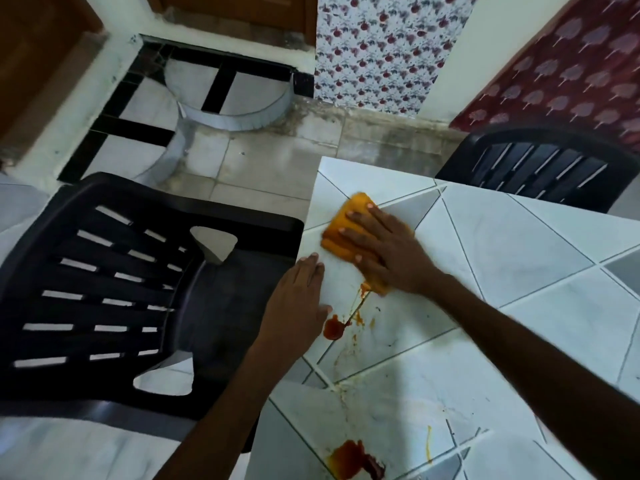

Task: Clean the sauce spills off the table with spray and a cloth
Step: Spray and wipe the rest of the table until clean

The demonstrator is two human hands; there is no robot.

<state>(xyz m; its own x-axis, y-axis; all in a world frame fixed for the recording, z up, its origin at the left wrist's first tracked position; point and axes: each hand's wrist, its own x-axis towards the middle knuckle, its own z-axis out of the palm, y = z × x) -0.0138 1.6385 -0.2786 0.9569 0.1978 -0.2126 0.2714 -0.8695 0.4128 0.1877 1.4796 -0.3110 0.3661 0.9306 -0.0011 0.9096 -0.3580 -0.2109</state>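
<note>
The right hand [388, 251] lies flat on the orange cloth [356, 206], fingers straight and spread, gripping nothing. This spreads pressure across the whole pad for wiping. The cloth sits at centre frame, near the far-left corner of the tiled surface [519, 237]. Its near end touches a thin sauce streak [360, 301].

The left hand [298, 299] rests palm-down with straight fingers at the surface's left edge, just beside the cloth. Judged purpose: bracing the body and steadying the surface.

A red sauce blob [334, 329] lies just below the cloth, not yet wiped. A larger spill [356, 459] sits at the bottom of the frame. No spray bottle is in view. A black chair [121, 289] stands left of the surface.
</note>
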